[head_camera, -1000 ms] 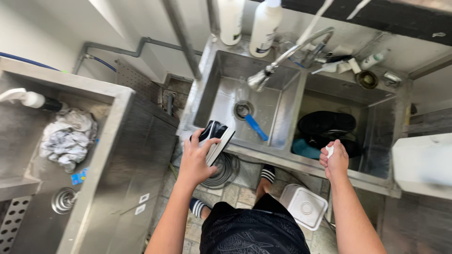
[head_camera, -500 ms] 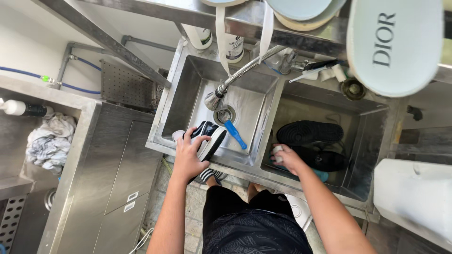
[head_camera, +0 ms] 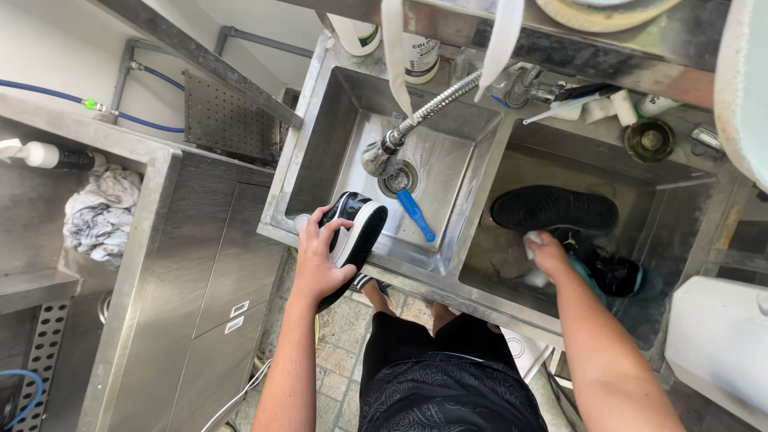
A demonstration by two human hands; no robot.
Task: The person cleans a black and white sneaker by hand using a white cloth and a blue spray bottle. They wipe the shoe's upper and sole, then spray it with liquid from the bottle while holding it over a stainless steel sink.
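A stainless double sink (head_camera: 472, 200) fills the middle of the head view, its front rim running from lower left to right. A steel cabinet (head_camera: 200, 264) stands just left of it, with a crumpled grey rag (head_camera: 100, 212) on the counter beyond. A shelf edge and a pale plate cut across the top of the frame, so the back of the sink is partly hidden.

The left basin holds a flexible spray faucet (head_camera: 416, 120), whose head hangs over the drain, and a blue brush handle (head_camera: 418, 214) lying on the floor of the basin. In the right basin a black shoe sole (head_camera: 554, 210) lies turned upward, long axis roughly level across the picture. A second dark shoe with teal trim (head_camera: 616, 274) lies beside it, largely covered by the right forearm.

The black-and-white shoe (head_camera: 356, 236) sits over the front rim of the left basin. Its long axis runs from lower left to upper right; which end is the toe cannot be told, as the lower end is hidden behind the hand.

The left hand (head_camera: 320, 260) is wrapped around this shoe, fingers curled over its upper side. The right hand (head_camera: 548, 250) is down inside the right basin, closed on a small white item (a cloth or sponge, too blurred to say).

Against half a second ago, the left hand keeps its hold on the shoe at the same rim, and the right hand sits deeper in the right basin.
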